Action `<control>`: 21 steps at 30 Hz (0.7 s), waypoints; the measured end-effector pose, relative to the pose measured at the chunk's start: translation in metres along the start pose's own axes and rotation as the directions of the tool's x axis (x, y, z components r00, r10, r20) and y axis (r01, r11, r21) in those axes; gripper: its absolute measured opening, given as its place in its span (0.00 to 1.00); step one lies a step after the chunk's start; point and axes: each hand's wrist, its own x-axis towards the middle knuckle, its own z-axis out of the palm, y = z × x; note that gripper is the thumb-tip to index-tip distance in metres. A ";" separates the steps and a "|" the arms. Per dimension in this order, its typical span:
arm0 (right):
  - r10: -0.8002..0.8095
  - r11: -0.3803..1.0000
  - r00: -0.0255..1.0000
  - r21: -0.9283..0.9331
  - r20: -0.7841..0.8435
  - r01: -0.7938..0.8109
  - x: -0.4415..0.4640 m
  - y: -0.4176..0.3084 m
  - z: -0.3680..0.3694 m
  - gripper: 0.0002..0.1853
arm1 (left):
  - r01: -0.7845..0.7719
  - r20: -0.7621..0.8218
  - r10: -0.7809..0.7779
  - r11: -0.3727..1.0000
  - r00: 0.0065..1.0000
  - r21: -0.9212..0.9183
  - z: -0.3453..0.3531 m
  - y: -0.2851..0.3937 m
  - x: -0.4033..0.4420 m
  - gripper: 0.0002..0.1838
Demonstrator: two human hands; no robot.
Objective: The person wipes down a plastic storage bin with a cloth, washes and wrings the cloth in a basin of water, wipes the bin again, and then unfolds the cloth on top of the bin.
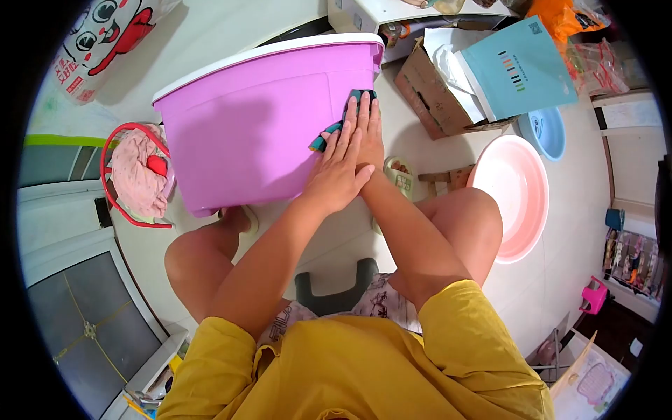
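A large pink-purple storage bin (pixel 252 133) with a white lid (pixel 266 52) stands in front of me. A dark green and teal cloth (pixel 322 142) lies against the right part of its side, partly hidden under my hands. My right hand (pixel 367 133) presses flat on the cloth near the bin's right edge, fingers stretched upward. Just left of it, and partly over it, is my left hand (pixel 337 171), its fingers extended over the cloth and its thumb across my right wrist.
At the left, a red-rimmed basket (pixel 105 175) holds pink clothing. To the right are a cardboard box (pixel 427 98) with a light-blue box (pixel 521 70), a small blue basin (pixel 553 136), a pink basin (pixel 507 199) and a wooden stool (pixel 437 180). A printed bag (pixel 105 42) sits upper left.
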 end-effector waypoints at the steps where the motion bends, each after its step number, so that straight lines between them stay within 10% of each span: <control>1: 0.005 1.000 1.000 0.009 0.010 -0.005 -0.002 0.000 0.000 0.48 | -0.002 -0.002 0.002 1.000 1.000 0.001 0.002 0.000 -0.002 0.39; 21: 0.042 0.999 0.997 0.002 0.068 -0.043 -0.038 -0.007 -0.004 0.48 | 0.005 0.042 -0.005 1.000 0.999 0.008 0.016 0.004 -0.033 0.39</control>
